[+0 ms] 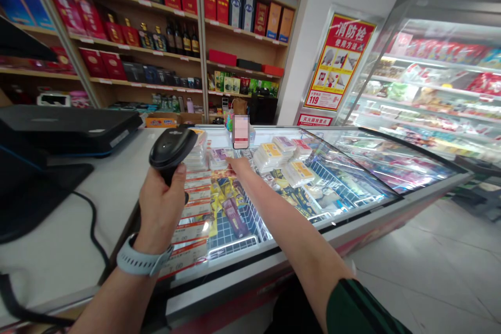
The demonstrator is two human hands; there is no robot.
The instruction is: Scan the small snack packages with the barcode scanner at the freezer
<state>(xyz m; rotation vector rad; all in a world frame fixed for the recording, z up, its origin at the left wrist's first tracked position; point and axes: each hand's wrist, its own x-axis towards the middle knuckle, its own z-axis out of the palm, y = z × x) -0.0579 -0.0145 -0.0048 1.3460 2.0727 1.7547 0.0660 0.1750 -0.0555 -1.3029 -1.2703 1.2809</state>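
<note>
Over the freezer's left end: barcode scanner (173, 148), tilted with its head uppermost, raised in the left hand (160, 201)
Left hand: closed around the scanner's handle just below the head, thumb along the near side of the neck; grey wristband (143, 259) at the wrist
Scanner handling: probably light, rigid and smooth-shelled; likely to suffer if dropped; grip by the handle, with the front of the head uncovered
Right hand: (238, 165) arm stretched across the freezer, fingers at the purple-labelled pack (219, 157); finger spacing and contact cannot be told
Pack handling: judged light, with a wrapping that may slide; hold by opposite sides, supporting the stack from below
Phone: (240, 131) upright, just beyond the right hand; its support cannot be made out
Labelled stacks: (270, 156) white packs to the right of the right hand, apparently on the freezer top
Price labels: (191, 224) red-and-white strips beneath and beside the left hand
Freezer edge: (376, 219) metal rim along the near side, below the right forearm; hard boundary for low movements
Left surface: (117, 177) white, bearing a dark flat device (70, 125) and a loose black cable (94, 219) that could snag
Room for moving: greatest upward, above the freezer glass; sideways travel limited by the stacks
</note>
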